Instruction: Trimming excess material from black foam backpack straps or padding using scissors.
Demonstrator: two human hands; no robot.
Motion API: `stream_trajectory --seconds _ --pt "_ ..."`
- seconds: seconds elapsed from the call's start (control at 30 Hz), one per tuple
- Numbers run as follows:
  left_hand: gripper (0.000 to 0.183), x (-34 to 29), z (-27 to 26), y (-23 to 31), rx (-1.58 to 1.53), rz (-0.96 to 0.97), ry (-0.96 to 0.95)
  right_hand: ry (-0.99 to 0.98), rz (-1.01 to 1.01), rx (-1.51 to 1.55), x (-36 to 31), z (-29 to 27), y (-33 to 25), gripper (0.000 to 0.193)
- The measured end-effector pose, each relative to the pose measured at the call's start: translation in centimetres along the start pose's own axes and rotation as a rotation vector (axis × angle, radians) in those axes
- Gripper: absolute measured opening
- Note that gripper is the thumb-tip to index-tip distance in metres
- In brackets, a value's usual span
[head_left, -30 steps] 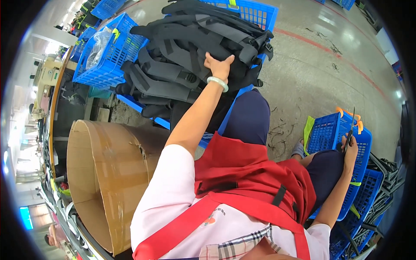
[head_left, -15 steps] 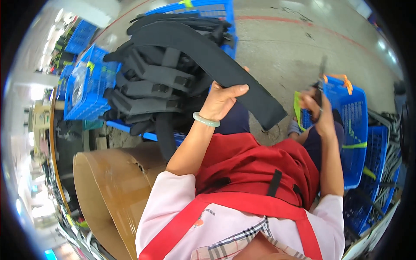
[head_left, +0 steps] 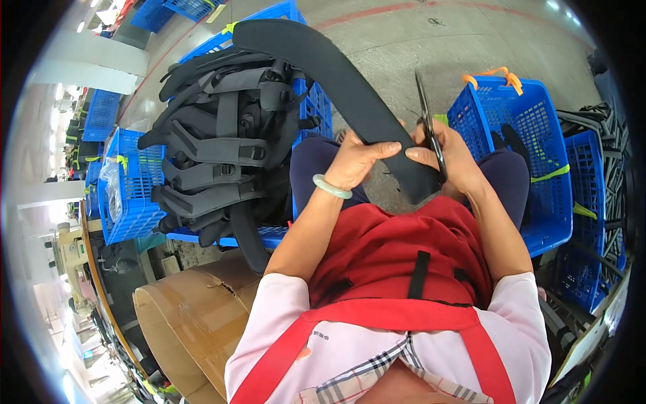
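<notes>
A long, curved black padded strap (head_left: 336, 74) stretches from above the heaped basket down to my lap. Its lower part is in my left hand (head_left: 360, 158), with the thumb pressed on top and a pale bangle at the wrist. My right hand (head_left: 459, 161) holds a pair of scissors (head_left: 424, 101), their blades pointing away from me. The right thumb also touches the strap's edge, close to my left thumb. Whether the blades are parted is hard to see. A heap of similar dark padded straps with buckles (head_left: 222, 148) lies to the left.
Under the heap is a blue plastic basket (head_left: 319, 108). Another blue basket (head_left: 545, 135) with an orange tie stands at the right, a few dark pieces inside. A large cardboard tube (head_left: 195, 316) lies at my left. More blue baskets (head_left: 138, 182) stand farther left.
My right hand has come left with the scissors and now meets the strap beside my left hand. The strap's lower end has tilted toward my lap. The view has shifted.
</notes>
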State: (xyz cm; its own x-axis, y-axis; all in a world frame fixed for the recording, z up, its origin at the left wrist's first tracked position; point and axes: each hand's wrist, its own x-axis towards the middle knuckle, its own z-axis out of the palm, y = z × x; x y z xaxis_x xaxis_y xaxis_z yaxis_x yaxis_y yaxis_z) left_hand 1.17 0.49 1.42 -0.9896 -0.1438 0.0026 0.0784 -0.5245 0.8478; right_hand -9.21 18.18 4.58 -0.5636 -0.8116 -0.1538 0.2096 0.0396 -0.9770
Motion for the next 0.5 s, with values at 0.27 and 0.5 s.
stream_trajectory --seconds 0.27,0.5 --pt "0.023 2.8 -2.0 4.0 -0.221 0.155 0.28 0.019 0.146 -0.268 -2.1 -1.8 2.8 0.03" --pt "0.018 2.9 -1.2 2.7 -0.254 0.105 0.316 0.083 0.067 -0.205 -2.1 -0.7 2.1 0.046"
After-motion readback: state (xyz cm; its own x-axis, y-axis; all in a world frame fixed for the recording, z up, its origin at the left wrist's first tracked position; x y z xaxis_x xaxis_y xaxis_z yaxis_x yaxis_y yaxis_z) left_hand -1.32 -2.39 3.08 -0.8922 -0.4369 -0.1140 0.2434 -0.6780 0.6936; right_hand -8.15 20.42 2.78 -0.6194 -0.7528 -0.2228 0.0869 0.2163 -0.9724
